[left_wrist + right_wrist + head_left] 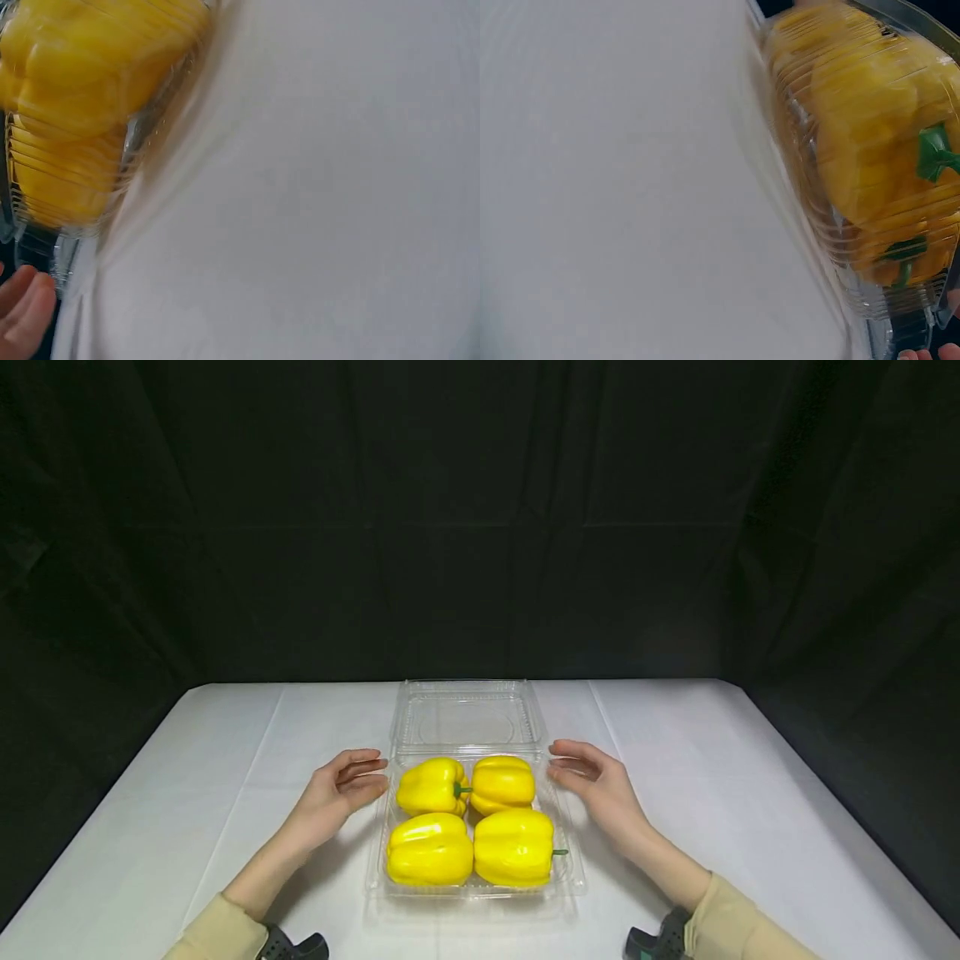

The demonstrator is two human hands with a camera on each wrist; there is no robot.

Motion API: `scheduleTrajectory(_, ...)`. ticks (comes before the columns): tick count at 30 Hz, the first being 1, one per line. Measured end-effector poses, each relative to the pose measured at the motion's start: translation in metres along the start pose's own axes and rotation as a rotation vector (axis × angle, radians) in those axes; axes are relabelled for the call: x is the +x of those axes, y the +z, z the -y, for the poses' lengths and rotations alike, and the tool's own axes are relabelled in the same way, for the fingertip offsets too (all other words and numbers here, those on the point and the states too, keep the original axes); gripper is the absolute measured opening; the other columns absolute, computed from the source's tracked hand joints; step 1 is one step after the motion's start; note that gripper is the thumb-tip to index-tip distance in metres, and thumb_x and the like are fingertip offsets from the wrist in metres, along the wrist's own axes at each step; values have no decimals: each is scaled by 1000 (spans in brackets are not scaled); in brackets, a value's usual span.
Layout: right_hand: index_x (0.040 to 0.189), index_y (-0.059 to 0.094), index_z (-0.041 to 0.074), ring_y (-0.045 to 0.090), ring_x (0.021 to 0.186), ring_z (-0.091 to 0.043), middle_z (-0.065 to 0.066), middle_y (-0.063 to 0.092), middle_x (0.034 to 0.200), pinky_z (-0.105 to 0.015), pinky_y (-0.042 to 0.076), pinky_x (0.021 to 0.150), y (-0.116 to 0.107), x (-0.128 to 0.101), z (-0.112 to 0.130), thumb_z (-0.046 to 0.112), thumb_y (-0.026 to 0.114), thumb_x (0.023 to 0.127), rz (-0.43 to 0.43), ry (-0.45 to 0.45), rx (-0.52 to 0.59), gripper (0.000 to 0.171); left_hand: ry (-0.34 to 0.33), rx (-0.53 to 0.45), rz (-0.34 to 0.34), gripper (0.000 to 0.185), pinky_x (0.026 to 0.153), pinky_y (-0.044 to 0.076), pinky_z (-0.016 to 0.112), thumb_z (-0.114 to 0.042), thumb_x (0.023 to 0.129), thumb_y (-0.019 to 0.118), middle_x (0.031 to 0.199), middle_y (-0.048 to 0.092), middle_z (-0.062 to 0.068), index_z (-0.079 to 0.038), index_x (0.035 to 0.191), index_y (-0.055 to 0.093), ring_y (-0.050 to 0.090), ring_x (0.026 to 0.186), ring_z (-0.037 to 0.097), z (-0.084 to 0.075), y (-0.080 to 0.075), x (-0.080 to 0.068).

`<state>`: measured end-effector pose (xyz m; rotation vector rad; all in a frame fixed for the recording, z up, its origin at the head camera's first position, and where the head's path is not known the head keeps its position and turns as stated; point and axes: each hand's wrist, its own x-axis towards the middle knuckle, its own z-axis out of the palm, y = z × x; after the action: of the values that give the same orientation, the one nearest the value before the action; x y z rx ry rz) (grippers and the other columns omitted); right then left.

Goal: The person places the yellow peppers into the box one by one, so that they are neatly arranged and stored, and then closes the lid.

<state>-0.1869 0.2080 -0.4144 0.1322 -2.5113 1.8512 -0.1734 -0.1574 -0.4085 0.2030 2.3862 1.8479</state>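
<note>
Several yellow bell peppers (pixel 431 852) lie in two rows inside a clear plastic clamshell container (pixel 480 895), with green stems on some. Its lid (pixel 468 720) is folded back, away from me, flat on the table. My left hand (pixel 337 793) is beside the container's left edge near the hinge, fingers loosely bent and holding nothing. On the opposite side, my right hand (pixel 600 785) has the same relaxed shape by the right edge, also holding nothing. Both wrist views show the container's ribbed side wall (pixel 810 150) with peppers behind it. Whether any fingertip touches the plastic, I cannot tell.
A white cloth covers the table (pixel 750 793), with fold lines running front to back. Black curtains (pixel 465 527) hang behind it and along both sides. Dark straps with devices (pixel 660 937) sit at the wrists below beige sleeves (pixel 738 918).
</note>
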Motion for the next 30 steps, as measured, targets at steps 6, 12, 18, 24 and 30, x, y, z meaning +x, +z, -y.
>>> scheduleTrajectory(6, 144, 44, -2, 65, 114, -5, -22, 52, 145, -21, 54, 97, 3, 0, -8, 7, 64, 96, 34, -5, 220, 52, -106, -361, 87, 67, 107, 47, 27, -6, 97, 61, 156, 40, 18, -2, 154, 27, 44, 142, 31, 8, 3, 5)
scheduleTrajectory(12, 146, 40, -2, 62, 123, -16, -25, 47, 148, -24, 53, 100, 6, -1, -11, 8, 64, 97, 48, -37, 304, 56, -112, -579, 127, 74, 109, 45, 25, 2, 96, 57, 161, 31, 15, -4, 158, 16, 34, 148, 26, 11, 4, 7)
scheduleTrajectory(18, 147, 38, -2, 62, 122, -11, -24, 45, 150, -22, 52, 100, 7, 0, -13, 7, 64, 97, 67, -37, 348, 58, -112, -693, 122, 77, 110, 44, 25, 8, 96, 52, 164, 26, 12, -8, 160, 11, 32, 149, 22, 11, 5, 7)
scheduleTrajectory(24, 149, 35, -2, 60, 124, -9, -22, 43, 153, -22, 50, 103, 7, -1, -13, 7, 63, 97, 89, -36, 379, 60, -104, -763, 118, 78, 113, 41, 27, 11, 96, 49, 164, 25, 12, -9, 160, 9, 33, 149, 20, 10, 6, 6)
scheduleTrajectory(30, 149, 35, -2, 60, 124, -9, -21, 42, 154, -23, 50, 103, 8, -1, -12, 3, 63, 96, 87, -39, 411, 59, -97, -765, 116, 75, 113, 41, 27, 12, 96, 47, 165, 24, 12, -7, 160, 11, 39, 145, 15, 10, 6, 5)
